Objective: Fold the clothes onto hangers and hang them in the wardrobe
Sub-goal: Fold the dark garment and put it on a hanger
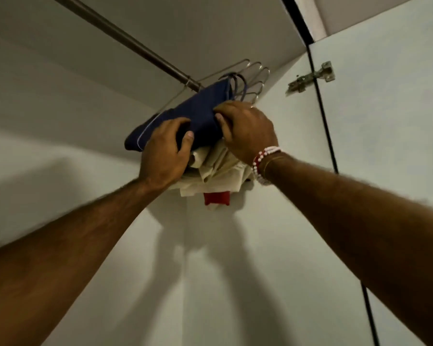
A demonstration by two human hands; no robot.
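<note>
I look up into a white wardrobe. A folded navy garment [198, 113] with a thin white stripe hangs at the right end of the metal rail [125, 37]. My left hand [164, 153] grips its lower left edge, thumb curled over the cloth. My right hand [248, 131] pinches its right edge just below the hanger hooks [255, 78]. Under the navy piece hang a cream garment [218, 171] and a red one [216, 198], partly hidden by my hands.
The wardrobe's right side wall is close to the hangers, with a metal door hinge [313, 77] on it. The back wall [48, 108] and the rail to the left of the clothes are bare. Beaded bracelets [263, 161] circle my right wrist.
</note>
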